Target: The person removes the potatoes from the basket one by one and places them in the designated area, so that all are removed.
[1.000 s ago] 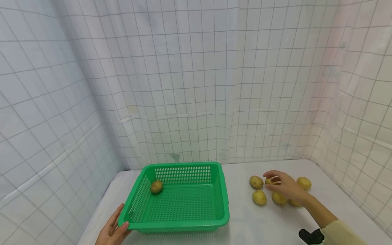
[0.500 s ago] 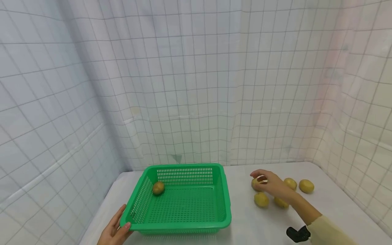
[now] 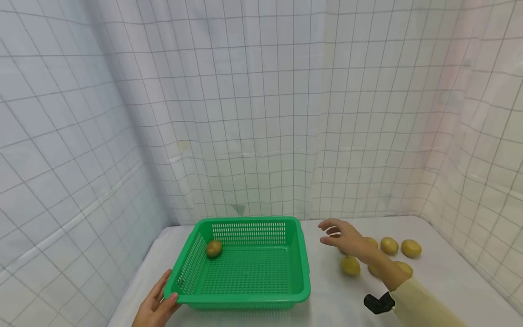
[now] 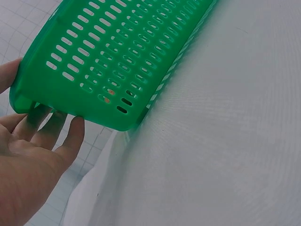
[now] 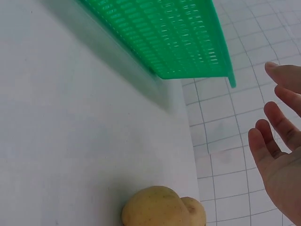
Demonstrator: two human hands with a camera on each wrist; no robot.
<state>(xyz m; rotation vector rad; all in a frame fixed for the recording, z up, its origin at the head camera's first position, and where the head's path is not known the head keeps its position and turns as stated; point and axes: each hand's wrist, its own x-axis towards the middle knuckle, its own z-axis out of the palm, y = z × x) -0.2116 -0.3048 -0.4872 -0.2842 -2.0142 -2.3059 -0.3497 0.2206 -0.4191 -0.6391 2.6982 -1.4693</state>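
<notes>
My left hand [image 3: 155,304] grips the near left corner of a green plastic basket [image 3: 245,299], thumb on the rim and fingers beneath it, as the left wrist view confirms. Inside, against the left wall, lies a single potato [image 3: 214,249]. My right hand [image 3: 342,237] hovers between the basket and several loose potatoes [image 3: 350,265], its fingers parted and slightly bent. Nothing sits in that palm in the right wrist view, where the hand [image 5: 282,155] is apart from both the basket [image 5: 169,42] and a potato [image 5: 155,209]. The right forearm partly hides the nearer potatoes.
A white tabletop [image 3: 327,299] bears everything. White grid-patterned curtains [image 3: 253,136] enclose it at the back and both sides. A black object [image 3: 379,303] is at the right sleeve's cuff.
My right hand has moved left across the potatoes toward the basket, holding nothing now. My left hand has kept its grip on the basket corner. The head view has shifted slightly.
</notes>
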